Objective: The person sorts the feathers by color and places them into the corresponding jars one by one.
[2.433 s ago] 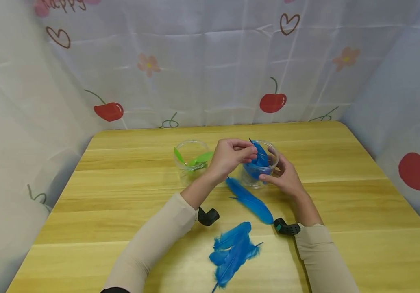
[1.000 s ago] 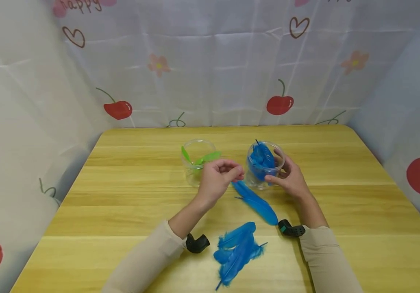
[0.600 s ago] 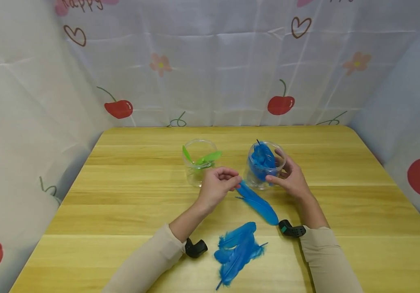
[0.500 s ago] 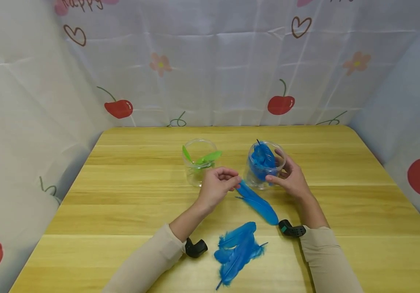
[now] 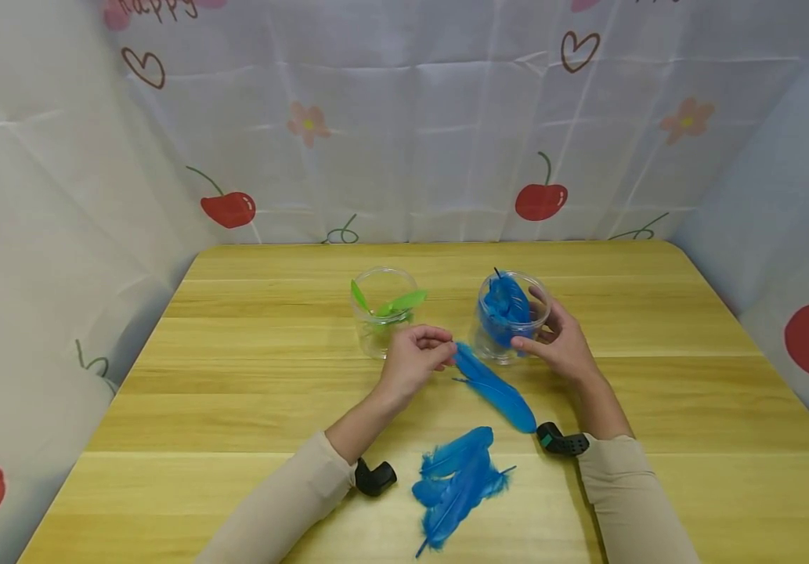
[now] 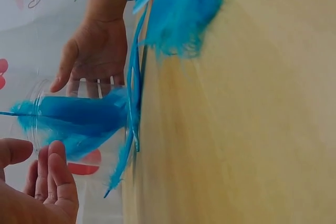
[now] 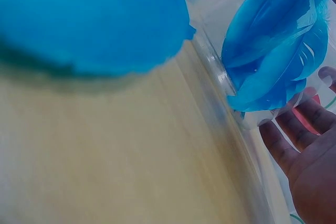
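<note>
- Blue feather [image 5: 492,385] lay on the wooden surface [image 5: 658,407], its tip at the left hand [image 5: 413,362], whose curled fingertips pinched that end.
- Right hand [image 5: 559,345] wrapped around the clear jar [image 5: 513,317] stuffed with blue feathers.
- Just left of it stood a second jar [image 5: 381,313] holding green feathers.
- A loose pile of blue feathers [image 5: 456,486] sat nearer the person, between the sleeves.

Feather pile [image 7: 89,19] blurred and cut off at top edge in right wrist view, left hand [image 5: 414,362] fingertips' contact with long feather [image 5: 492,388] unclear
</note>
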`<state>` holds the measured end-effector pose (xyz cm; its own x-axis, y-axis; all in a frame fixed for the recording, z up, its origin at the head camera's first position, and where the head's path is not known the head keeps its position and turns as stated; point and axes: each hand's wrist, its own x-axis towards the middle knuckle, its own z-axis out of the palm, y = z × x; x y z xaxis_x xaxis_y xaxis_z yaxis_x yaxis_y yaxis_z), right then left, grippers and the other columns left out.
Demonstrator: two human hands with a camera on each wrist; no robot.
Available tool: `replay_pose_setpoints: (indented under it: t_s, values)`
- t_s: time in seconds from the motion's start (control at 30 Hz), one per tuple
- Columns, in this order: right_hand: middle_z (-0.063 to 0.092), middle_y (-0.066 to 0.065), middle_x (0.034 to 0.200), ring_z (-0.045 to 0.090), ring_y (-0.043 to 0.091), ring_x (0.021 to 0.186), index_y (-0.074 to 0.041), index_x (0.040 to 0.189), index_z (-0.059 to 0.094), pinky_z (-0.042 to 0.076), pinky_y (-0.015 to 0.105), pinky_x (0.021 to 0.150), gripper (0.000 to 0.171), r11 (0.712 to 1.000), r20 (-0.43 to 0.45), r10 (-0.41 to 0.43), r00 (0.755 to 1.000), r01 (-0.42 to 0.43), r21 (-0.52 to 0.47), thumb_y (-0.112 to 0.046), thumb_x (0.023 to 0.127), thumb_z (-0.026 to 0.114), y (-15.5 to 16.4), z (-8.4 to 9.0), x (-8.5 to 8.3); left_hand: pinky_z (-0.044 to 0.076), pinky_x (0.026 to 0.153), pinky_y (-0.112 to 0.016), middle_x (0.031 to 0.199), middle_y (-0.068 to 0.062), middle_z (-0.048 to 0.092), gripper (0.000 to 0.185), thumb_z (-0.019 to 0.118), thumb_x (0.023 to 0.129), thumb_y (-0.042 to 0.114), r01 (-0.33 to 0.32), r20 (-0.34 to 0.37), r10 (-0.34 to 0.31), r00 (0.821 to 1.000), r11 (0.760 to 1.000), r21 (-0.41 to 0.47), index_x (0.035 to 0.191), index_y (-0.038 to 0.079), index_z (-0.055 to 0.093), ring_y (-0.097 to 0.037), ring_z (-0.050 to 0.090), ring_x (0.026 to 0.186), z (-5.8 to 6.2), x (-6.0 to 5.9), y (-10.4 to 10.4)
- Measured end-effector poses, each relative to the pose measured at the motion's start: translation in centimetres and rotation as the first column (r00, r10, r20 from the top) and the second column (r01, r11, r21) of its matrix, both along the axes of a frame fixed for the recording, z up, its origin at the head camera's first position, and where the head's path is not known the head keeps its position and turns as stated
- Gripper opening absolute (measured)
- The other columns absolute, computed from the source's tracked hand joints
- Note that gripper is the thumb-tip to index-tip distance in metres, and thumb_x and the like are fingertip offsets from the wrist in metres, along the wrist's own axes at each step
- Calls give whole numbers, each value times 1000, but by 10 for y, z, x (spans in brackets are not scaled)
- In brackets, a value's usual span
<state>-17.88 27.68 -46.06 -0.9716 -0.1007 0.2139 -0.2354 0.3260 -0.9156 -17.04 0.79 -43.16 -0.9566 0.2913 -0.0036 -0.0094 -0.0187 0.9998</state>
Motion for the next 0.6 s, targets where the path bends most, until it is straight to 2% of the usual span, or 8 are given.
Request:
replay_pose_setpoints:
  t_s: [0.23, 0.43, 0.6]
  values:
    - [42, 24, 149, 40, 44, 135, -7, 155, 26, 35, 61, 104, 84, 1000, -2, 2, 1000, -2, -4, -3, 86, 73, 0, 1, 1, 58, 74, -42, 97, -26, 69, 23, 67, 92, 5, 43, 54, -40, 998, 998, -53, 111, -9, 67, -36, 70, 81, -3, -1, 0]
    - [42, 24, 149, 40, 45, 135, -6, 155, 26, 35, 61, 104, 84, 1000, 0, 0, 1000, 0, -6, -3, 86, 73, 0, 1, 1, 58, 73, -38, 97, -18, 71, 23, 67, 93, 7, 47, 102, -41, 994, 997, -65, 112, -6, 67, -35, 70, 81, -5, -4, 3]
    - [42, 24, 149, 40, 44, 136, -9, 156, 27, 35, 61, 104, 84, 1000, 4, -2, 1000, 2, -4, -5, 87, 74, 0, 1, 1, 58, 74, -38, 102, -21, 70, 29, 65, 95, 8, 47, 150, -38, 988, 997, -59, 119, -7, 64, -31, 71, 80, -6, -7, 4]
